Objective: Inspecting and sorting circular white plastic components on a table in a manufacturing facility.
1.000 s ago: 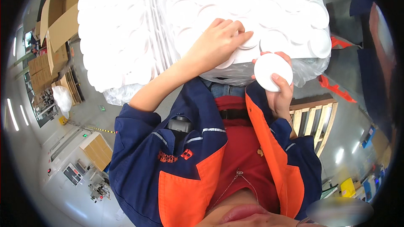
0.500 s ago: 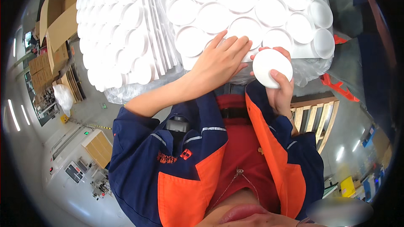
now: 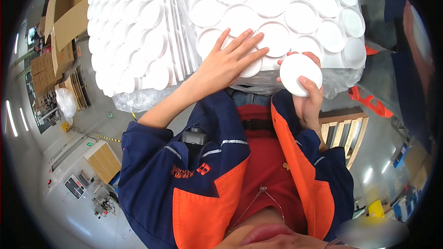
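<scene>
A white round lid point(image 3: 300, 74) sits upright in the right hand point(image 3: 308, 97), thumb across its face and fingers curled behind the rim, held just off the near edge of a packed layer of identical white lids point(image 3: 277, 4). That layer lies in honeycomb rows, wrapped below in clear plastic film point(image 3: 272, 82). The left hand point(image 3: 226, 62) lies flat and spread on the rows, fingertips pressing down on two or three lids near the front edge, clamped on nothing. Beside it, to the left, a second block of lids point(image 3: 134, 37) stands with its stacks turned side-on, film bunched under it too.

To do this well, the flat hand should hold steady pressure so neighbouring rows do not slide while one piece is lifted free, and the held lid wants a grip by the rim, not the face, to keep it clean and unbent.

Further out: brown cardboard boxes point(image 3: 64, 18) at upper left, a wooden pallet point(image 3: 344, 131) at right, what may be an orange strap point(image 3: 369, 103) beyond it, and a grey factory floor point(image 3: 69, 157)
</scene>
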The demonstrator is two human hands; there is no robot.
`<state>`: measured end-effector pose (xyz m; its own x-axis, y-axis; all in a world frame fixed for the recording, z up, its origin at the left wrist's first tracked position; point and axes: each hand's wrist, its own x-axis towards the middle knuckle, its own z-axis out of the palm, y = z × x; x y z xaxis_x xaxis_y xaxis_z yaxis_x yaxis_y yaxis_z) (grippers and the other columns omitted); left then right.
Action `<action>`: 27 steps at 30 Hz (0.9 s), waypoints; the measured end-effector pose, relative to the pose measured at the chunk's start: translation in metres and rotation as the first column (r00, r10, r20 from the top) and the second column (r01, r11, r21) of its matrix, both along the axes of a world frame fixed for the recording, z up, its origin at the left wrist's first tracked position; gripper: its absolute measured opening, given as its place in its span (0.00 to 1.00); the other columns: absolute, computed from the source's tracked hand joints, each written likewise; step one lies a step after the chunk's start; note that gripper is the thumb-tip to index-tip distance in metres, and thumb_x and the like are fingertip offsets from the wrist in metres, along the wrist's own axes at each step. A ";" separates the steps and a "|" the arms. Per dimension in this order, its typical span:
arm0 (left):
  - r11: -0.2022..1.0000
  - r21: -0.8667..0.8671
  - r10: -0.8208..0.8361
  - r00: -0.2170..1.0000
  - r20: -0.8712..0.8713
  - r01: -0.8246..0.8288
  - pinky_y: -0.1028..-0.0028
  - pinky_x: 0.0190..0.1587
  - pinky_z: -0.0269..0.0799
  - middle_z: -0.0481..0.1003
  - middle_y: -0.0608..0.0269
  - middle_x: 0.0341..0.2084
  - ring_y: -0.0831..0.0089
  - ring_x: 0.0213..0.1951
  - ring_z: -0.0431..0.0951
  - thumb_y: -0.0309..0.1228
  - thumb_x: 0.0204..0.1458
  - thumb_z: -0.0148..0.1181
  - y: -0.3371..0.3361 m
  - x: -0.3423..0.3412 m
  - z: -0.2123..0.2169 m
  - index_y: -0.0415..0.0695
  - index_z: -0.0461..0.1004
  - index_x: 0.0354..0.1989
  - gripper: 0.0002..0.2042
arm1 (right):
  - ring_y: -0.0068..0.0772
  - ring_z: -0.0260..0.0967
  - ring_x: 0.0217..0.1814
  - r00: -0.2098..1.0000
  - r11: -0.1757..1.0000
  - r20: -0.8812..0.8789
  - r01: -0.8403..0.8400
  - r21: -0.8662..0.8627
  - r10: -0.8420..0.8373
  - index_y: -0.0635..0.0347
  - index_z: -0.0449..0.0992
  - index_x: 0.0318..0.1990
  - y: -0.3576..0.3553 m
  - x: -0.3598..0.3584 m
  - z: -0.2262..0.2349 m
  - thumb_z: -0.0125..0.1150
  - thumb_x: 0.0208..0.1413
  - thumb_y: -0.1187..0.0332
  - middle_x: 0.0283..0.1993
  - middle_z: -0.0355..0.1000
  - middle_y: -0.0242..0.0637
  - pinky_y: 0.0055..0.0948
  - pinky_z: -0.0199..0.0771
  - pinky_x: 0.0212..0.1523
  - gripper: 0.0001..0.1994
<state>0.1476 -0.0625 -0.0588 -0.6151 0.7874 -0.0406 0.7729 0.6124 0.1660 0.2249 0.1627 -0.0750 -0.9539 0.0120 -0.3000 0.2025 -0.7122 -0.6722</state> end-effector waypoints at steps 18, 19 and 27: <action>0.623 0.463 0.254 0.723 0.642 -0.630 0.70 0.43 0.74 0.78 0.57 0.39 0.65 0.39 0.78 0.25 0.52 0.66 0.011 0.002 0.026 0.40 0.80 0.44 0.10 | 0.43 0.72 0.59 0.979 0.982 -0.085 -0.181 0.049 0.184 0.66 0.61 0.60 -0.037 -0.024 0.004 0.58 0.55 0.71 0.55 0.71 0.53 0.42 0.82 0.53 0.25; 0.582 0.465 0.242 0.688 0.684 -0.668 0.71 0.39 0.75 0.80 0.58 0.33 0.67 0.35 0.80 0.25 0.52 0.67 0.009 0.002 0.027 0.39 0.80 0.42 0.10 | 0.41 0.72 0.58 0.974 0.979 -0.101 -0.202 0.022 0.203 0.66 0.63 0.60 -0.040 -0.027 0.004 0.59 0.55 0.71 0.54 0.71 0.51 0.41 0.81 0.54 0.25; 0.257 0.547 0.174 0.595 0.784 -0.797 0.76 0.39 0.75 0.81 0.62 0.30 0.76 0.34 0.80 0.23 0.53 0.67 -0.012 -0.004 0.028 0.39 0.81 0.38 0.06 | 0.30 0.72 0.54 0.969 0.970 -0.083 -0.224 0.099 0.232 0.65 0.70 0.54 -0.057 -0.042 -0.001 0.61 0.53 0.70 0.52 0.74 0.39 0.30 0.71 0.57 0.20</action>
<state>0.1431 -0.0746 -0.0310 -0.9890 0.1335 -0.0635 -0.0455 0.1341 0.9899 0.1832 0.1058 -0.0762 -0.9581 -0.1868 -0.2173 0.2863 -0.5914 -0.7538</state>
